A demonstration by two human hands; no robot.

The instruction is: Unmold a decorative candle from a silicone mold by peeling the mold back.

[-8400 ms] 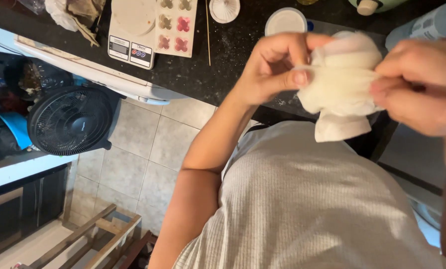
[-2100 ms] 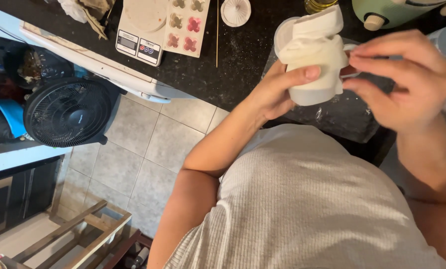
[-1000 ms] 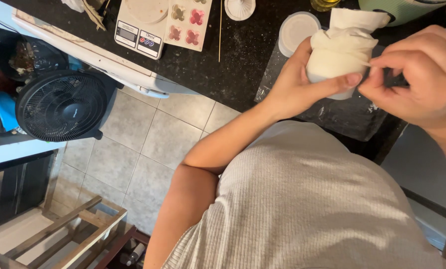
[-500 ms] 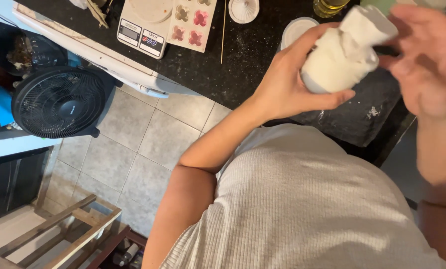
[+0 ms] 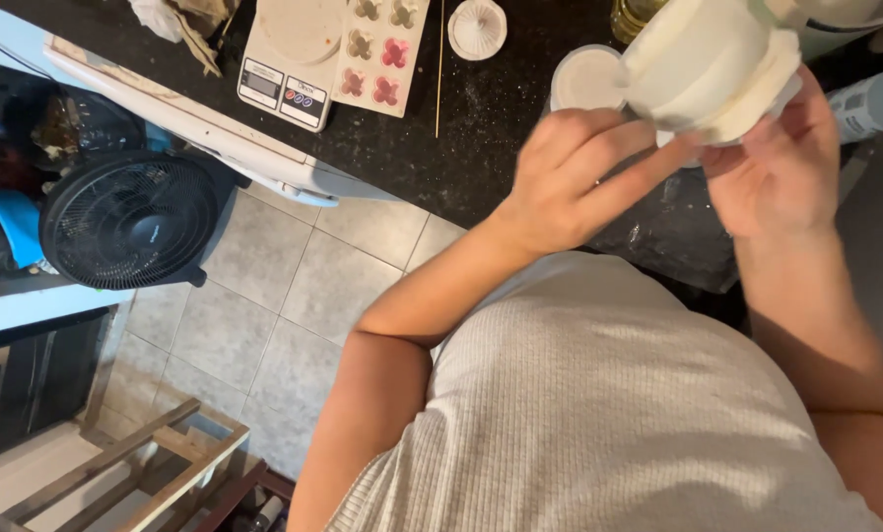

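Observation:
A white rounded object wrapped in white cloth (image 5: 713, 64) is held over the dark countertop (image 5: 481, 118), between both hands. My left hand (image 5: 570, 172) touches its lower left side with fingers spread along it. My right hand (image 5: 781, 163) cups it from the right and below. Behind it sits a round white lid or dish (image 5: 584, 79).
On the counter lie a white kitchen scale (image 5: 289, 54), a flower-shaped mould tray (image 5: 382, 49), a thin wooden skewer (image 5: 440, 64) and a small white round lid (image 5: 478, 27). A black fan (image 5: 131, 222) stands on the tiled floor, a wooden frame (image 5: 136, 473) at bottom left.
The wrapped white object has risen and shifted right toward the counter's far side. My right hand went from pulling at the cloth to cupping it from below.

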